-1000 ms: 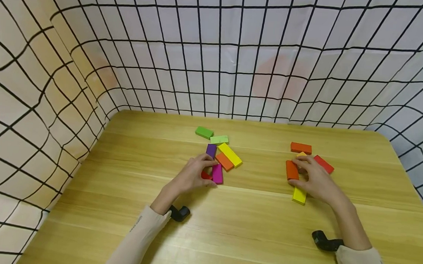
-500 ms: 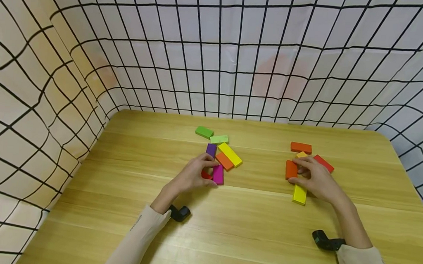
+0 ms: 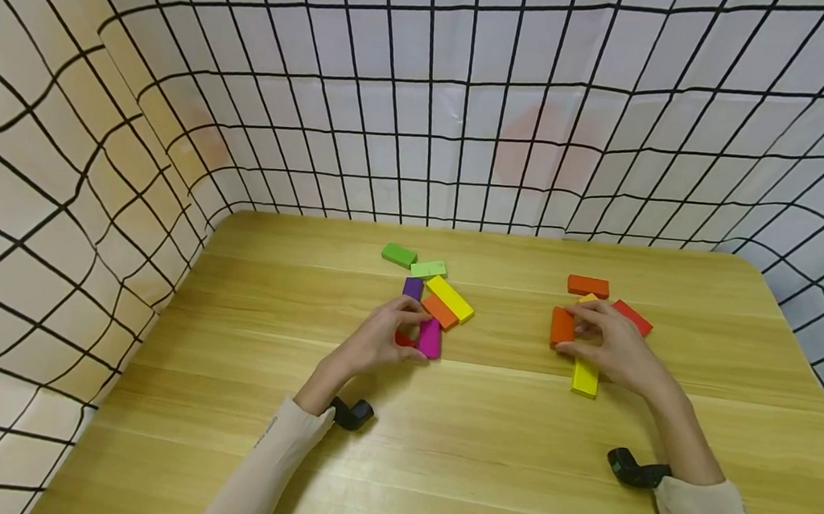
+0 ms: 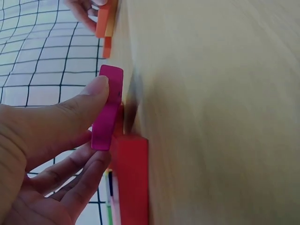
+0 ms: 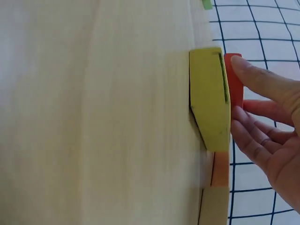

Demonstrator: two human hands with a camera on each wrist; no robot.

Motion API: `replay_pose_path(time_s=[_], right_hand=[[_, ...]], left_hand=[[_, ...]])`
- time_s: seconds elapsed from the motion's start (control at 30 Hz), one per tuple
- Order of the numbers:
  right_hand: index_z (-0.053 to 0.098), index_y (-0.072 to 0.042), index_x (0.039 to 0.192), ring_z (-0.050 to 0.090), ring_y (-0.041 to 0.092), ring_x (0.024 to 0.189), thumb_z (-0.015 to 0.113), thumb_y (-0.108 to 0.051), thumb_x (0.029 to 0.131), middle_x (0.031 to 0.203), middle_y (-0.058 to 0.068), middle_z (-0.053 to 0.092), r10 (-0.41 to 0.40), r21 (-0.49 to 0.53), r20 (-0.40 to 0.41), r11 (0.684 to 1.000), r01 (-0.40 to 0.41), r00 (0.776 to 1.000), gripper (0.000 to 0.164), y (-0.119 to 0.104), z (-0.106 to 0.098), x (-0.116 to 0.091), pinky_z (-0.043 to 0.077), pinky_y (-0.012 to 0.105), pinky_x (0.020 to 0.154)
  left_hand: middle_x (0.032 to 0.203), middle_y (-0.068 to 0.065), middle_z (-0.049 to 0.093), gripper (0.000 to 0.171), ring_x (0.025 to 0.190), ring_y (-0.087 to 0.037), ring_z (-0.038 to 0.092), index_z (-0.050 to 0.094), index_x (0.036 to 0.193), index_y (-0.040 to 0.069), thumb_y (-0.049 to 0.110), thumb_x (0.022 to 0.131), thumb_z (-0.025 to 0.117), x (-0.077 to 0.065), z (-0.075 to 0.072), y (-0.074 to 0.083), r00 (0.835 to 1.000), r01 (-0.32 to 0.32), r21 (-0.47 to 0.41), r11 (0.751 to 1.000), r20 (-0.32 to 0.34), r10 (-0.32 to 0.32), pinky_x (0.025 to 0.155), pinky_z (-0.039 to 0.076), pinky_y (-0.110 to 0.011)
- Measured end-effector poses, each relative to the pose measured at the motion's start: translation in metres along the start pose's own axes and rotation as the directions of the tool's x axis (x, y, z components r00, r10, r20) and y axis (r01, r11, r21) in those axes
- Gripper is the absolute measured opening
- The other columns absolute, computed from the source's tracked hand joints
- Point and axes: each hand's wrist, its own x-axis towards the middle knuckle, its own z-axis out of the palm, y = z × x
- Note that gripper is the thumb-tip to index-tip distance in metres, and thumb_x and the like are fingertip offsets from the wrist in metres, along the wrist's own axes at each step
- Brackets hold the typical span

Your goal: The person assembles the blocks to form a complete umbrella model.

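My left hand (image 3: 386, 334) pinches a magenta block (image 3: 430, 339) between thumb and fingertips. In the left wrist view that magenta block (image 4: 107, 126) is held above the table, and a red block (image 4: 132, 180) lies close by. The red block is mostly covered by the hand in the head view. On the other side, my right hand (image 3: 616, 346) grips an orange-red block (image 3: 562, 328) by its ends. It overlaps a yellow block (image 3: 585, 378) in the right wrist view, where fingertips show along the orange-red block (image 5: 234, 84).
Beyond the left hand lie a purple block (image 3: 413, 288), an orange block (image 3: 440, 312), a yellow block (image 3: 450, 299) and two green blocks (image 3: 399, 255). Around the right hand are a red block (image 3: 632, 317) and another orange-red block (image 3: 587, 286). A grid-patterned curtain (image 3: 424, 105) borders the wooden table (image 3: 483, 456).
The orange-red block has shifted left with my right hand's fingertips, uncovering more of the space beside it. The magenta block has moved slightly right in my left hand.
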Motion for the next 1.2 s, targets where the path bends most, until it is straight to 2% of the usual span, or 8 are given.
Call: replay_pose_path(time_s=[0.13,0.3,0.37,0.6,0.77,0.97,1.2], right_hand=[[0.064,0.007,0.134,0.065,0.028,0.100,0.086,-0.019,0.086,0.120,0.018,0.061,-0.007,0.041,0.016,0.999,0.006,1.000,0.059,-0.010,0.004,0.001,0.053,0.021,0.084],[0.064,0.004,0.135,0.064,0.027,0.102,0.086,-0.018,0.085,0.124,0.016,0.061,-0.007,0.083,0.052,0.997,0.003,0.999,0.059,-0.023,0.011,0.003,0.056,0.027,0.086],[0.065,0.003,0.134,0.063,0.025,0.101,0.087,-0.019,0.084,0.124,0.014,0.062,-0.021,0.080,0.061,0.997,0.016,0.998,0.059,-0.028,0.014,0.003,0.057,0.029,0.084],[0.071,0.001,0.125,0.063,0.019,0.092,0.092,-0.019,0.078,0.112,0.010,0.068,-0.105,0.099,0.085,0.990,0.096,0.991,0.055,-0.047,0.026,0.004,0.056,0.027,0.078],[0.070,0.002,0.126,0.063,0.019,0.092,0.092,-0.020,0.078,0.109,0.008,0.067,-0.107,0.117,0.139,0.989,0.091,0.985,0.057,-0.057,0.030,0.003,0.056,0.028,0.078],[0.069,0.002,0.127,0.061,0.015,0.091,0.091,-0.022,0.079,0.109,0.007,0.067,-0.091,0.098,0.188,0.992,0.074,0.978,0.058,-0.058,0.035,0.001,0.055,0.028,0.078],[0.067,0.002,0.128,0.059,0.014,0.090,0.090,-0.023,0.080,0.109,0.007,0.066,-0.065,0.069,0.236,0.996,0.050,0.970,0.059,-0.057,0.035,0.001,0.054,0.027,0.077]], left_hand=[[0.127,-0.014,0.063,0.056,0.113,-0.028,0.060,0.070,0.129,-0.002,0.013,0.079,0.091,0.002,0.000,0.005,0.998,-0.059,0.039,0.998,-0.016,0.059,0.100,0.055,-0.042],[0.126,-0.013,0.063,0.057,0.116,-0.027,0.059,0.070,0.130,-0.003,0.012,0.078,0.091,0.011,0.007,0.012,0.993,-0.117,0.013,0.993,-0.026,0.118,0.104,0.052,-0.042],[0.128,-0.014,0.063,0.058,0.119,-0.028,0.060,0.069,0.130,-0.004,0.011,0.079,0.091,0.016,0.010,0.014,0.993,-0.116,-0.002,0.993,-0.019,0.116,0.104,0.053,-0.041],[0.129,-0.015,0.064,0.056,0.117,-0.028,0.061,0.069,0.132,-0.001,0.016,0.082,0.089,0.034,0.022,0.024,0.995,-0.096,0.046,0.994,-0.001,0.096,0.101,0.053,-0.039],[0.131,-0.015,0.062,0.055,0.120,-0.028,0.060,0.068,0.133,-0.002,0.014,0.084,0.087,0.051,0.028,0.030,0.996,-0.092,0.038,0.995,0.005,0.091,0.106,0.052,-0.038],[0.133,-0.014,0.061,0.054,0.121,-0.027,0.061,0.067,0.134,-0.002,0.015,0.086,0.086,0.069,0.038,0.039,0.996,-0.080,0.083,0.993,0.032,0.078,0.110,0.051,-0.034],[0.135,-0.013,0.060,0.055,0.124,-0.025,0.059,0.066,0.137,-0.001,0.017,0.087,0.085,0.077,0.045,0.038,0.997,-0.047,0.123,0.991,0.064,0.039,0.113,0.048,-0.032]])
